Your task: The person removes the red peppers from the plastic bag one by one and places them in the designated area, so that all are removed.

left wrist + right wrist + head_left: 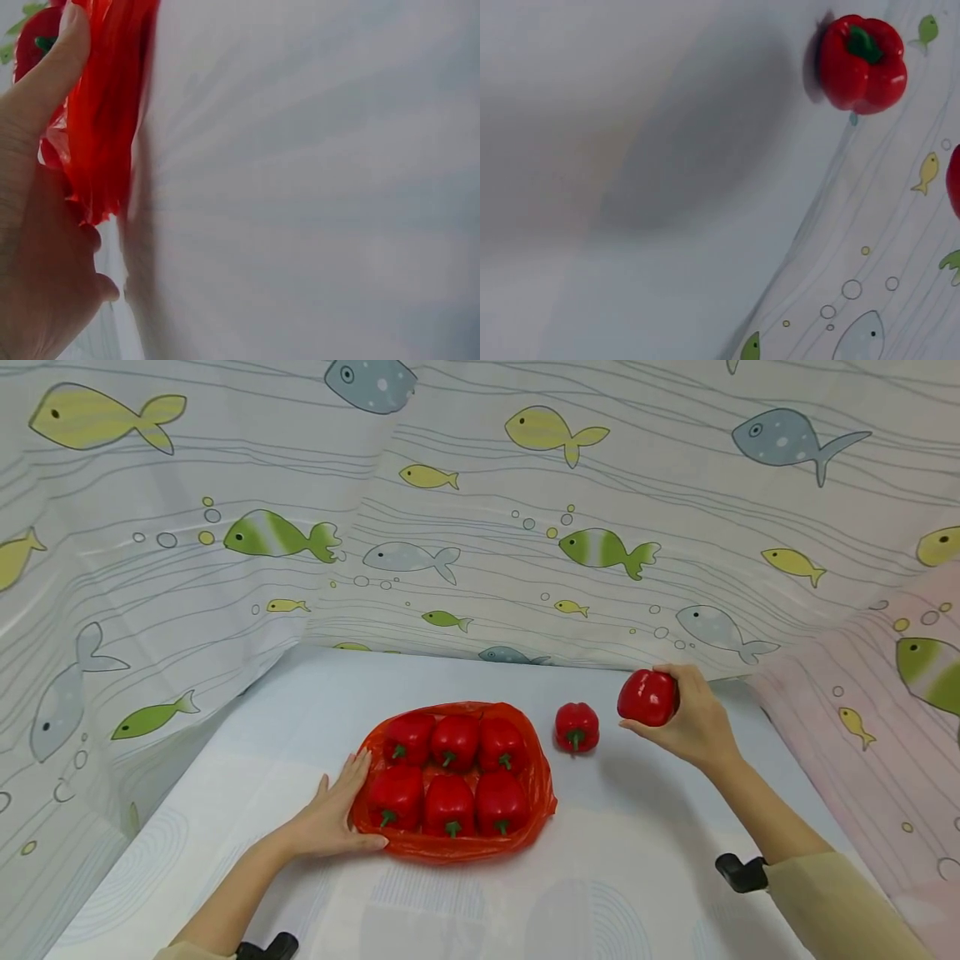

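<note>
Right hand (697,718) grips a pepper (647,697); left hand (333,814) on the bag (450,850)

In the head view, with 12 o'clock pointing away from the person, the red bag sits on the worktop (457,910), its mouth spread wide; six peppers (449,802) lie in it, three to a row, their green stems towards 6 o'clock; the left hand lies at the bag's 8 to 9 o'clock side, fingers fairly straight and parted, touching the bag, with the thumb on its near rim; the left wrist view also shows that thumb lying along the crinkled red film.

The right hand is closed round its pepper, thumb on the near side and fingers on the far side; this pepper appears raised off the worktop, well apart from the bag, between its 2 and 3 o'clock; a lone pepper (576,727) stands on the worktop between the two, just beside the bag, stem towards 6 o'clock; in the right wrist view it shows near 1 o'clock, beside a broad soft shadow.

A fish-print sheet (480,510) rises at 12 o'clock and along both sides; beige sleeves (847,902) cover the forearms.
</note>
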A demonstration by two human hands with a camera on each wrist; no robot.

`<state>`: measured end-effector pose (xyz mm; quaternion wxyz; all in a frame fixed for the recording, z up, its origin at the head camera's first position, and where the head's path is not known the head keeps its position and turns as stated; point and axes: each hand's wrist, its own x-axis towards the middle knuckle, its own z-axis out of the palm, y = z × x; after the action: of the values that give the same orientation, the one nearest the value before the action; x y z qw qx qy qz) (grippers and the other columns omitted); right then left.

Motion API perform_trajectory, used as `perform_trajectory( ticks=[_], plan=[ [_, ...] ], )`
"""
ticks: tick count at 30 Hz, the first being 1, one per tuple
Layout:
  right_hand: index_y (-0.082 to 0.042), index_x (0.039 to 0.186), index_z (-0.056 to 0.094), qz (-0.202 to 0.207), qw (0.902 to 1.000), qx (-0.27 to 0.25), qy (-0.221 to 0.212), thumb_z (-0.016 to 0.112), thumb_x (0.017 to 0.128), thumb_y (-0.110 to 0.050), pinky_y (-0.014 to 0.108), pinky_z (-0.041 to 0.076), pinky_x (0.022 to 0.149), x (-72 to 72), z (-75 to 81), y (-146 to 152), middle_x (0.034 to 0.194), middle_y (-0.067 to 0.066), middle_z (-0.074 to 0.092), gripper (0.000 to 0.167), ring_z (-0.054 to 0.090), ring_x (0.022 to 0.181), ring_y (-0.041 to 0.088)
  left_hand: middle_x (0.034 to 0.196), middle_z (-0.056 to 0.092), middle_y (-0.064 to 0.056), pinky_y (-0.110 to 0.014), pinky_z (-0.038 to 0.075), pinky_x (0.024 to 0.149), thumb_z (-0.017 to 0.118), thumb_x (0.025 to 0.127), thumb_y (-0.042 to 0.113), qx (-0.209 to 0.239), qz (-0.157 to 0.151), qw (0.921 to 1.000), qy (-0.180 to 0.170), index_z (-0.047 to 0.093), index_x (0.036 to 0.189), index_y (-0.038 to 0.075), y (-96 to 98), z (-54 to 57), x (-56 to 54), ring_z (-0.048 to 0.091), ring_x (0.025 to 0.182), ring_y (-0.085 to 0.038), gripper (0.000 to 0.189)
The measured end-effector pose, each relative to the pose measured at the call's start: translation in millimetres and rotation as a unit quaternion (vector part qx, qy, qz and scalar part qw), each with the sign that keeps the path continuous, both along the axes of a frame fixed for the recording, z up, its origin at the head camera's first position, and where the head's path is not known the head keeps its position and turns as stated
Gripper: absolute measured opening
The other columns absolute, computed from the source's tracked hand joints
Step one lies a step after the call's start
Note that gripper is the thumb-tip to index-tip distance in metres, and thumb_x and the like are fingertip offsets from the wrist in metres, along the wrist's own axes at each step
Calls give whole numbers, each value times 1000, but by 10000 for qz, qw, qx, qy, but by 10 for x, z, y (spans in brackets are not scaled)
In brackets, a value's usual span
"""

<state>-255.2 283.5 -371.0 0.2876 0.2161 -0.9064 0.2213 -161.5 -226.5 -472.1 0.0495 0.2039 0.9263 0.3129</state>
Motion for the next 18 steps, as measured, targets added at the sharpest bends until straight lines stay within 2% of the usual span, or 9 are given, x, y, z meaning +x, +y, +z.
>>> perform_trajectory(
  ticks=[4,9,13,18],
  plan=[
    [1,126,44,-92,9997,84,-232,93,57,-22,61,52,73,-48,-73,52,117,19,51,87,50,110,38,158,6,-23,-75,-3,101,78,71,53,17,1,10000,2,10,151,-7,-1,3,-2,0,143,-44,121],
    [0,128,44,-51,9957,264,-887,92,60,-25,60,53,71,-121,-190,95,120,20,50,88,48,111,39,158,6,-23,-75,-3,101,77,71,54,-6,-1,10000,10,9,151,-7,5,20,-7,0,143,-44,121],
    [0,131,41,35,9865,504,-1558,89,65,-25,58,54,70,-179,-298,114,121,21,49,86,47,110,40,158,6,-23,-75,-3,101,77,71,54,3,2,10000,10,10,150,-8,9,28,-4,0,143,-45,121],
    [2,132,40,2,9693,859,-2304,85,71,-27,57,54,73,-231,-412,121,122,24,48,81,46,111,42,158,6,-23,-75,-4,101,78,71,53,44,-11,10000,4,9,151,-7,7,14,-1,0,143,-45,121]
  ],
)
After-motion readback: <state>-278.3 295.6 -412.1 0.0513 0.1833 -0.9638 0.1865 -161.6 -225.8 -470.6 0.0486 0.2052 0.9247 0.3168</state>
